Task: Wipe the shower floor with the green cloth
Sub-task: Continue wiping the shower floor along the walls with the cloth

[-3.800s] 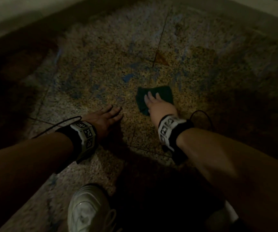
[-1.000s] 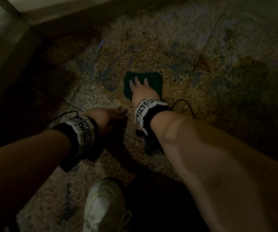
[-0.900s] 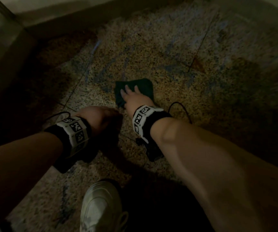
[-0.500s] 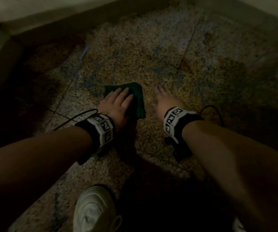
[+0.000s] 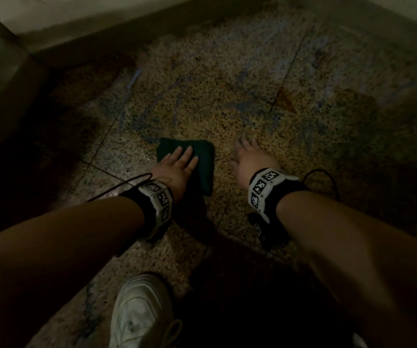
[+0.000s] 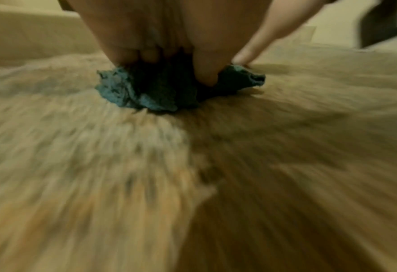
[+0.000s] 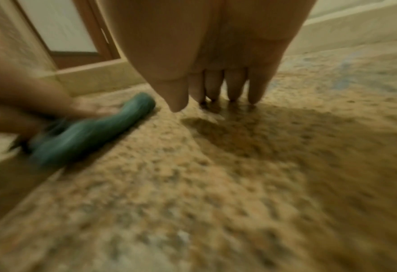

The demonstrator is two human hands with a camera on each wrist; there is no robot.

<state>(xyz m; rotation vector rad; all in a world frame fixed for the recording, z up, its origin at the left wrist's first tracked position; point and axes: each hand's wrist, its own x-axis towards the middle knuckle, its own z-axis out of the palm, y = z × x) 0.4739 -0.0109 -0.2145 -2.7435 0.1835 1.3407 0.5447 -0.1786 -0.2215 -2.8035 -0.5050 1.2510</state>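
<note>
Left hand [image 5: 177,164] (fingers flat) presses green cloth [image 5: 203,159]; right hand [image 5: 251,156] open on floor [image 5: 227,71].

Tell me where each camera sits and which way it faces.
Head: above, looking down at speckled stone shower floor; both forearms, a shoe.
Left wrist: low, along left hand pressing crumpled green cloth.
Right wrist: low, along right hand, fingertips on floor.
All three show the cloth.

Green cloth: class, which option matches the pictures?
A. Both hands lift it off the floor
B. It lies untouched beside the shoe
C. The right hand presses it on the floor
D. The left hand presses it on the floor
D: the left hand lies flat on the green cloth, while the right hand rests on bare floor beside it.
</note>
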